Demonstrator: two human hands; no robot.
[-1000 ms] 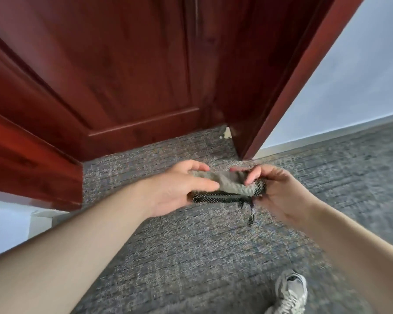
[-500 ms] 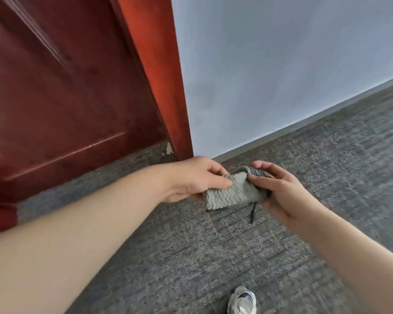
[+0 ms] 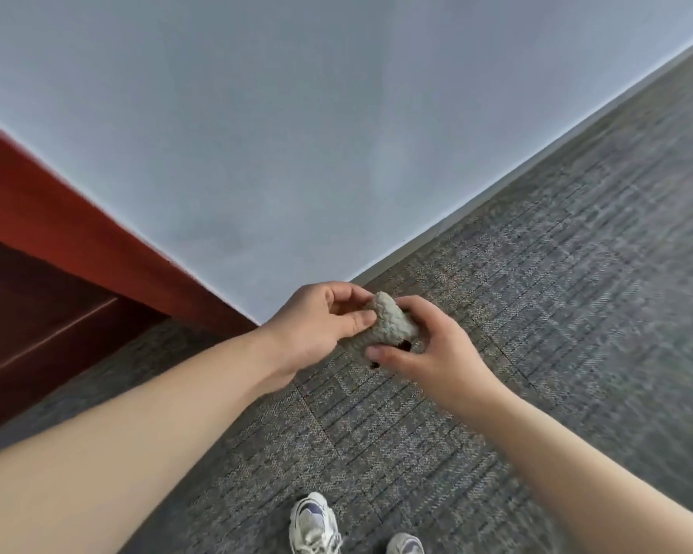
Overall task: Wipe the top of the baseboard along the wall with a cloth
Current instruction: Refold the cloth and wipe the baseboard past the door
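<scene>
Grey nubbly cloth [image 3: 391, 325] bunched small, pinched between left hand [image 3: 321, 321] and right hand [image 3: 429, 349] fingers.

Red door frame [image 3: 97, 249], grey carpet [image 3: 557, 293], sneakers [image 3: 315, 523]

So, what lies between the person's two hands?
A bunched grey knitted cloth: the left hand and the right hand both pinch it above the grey patterned carpet. The head view shows this.
</scene>
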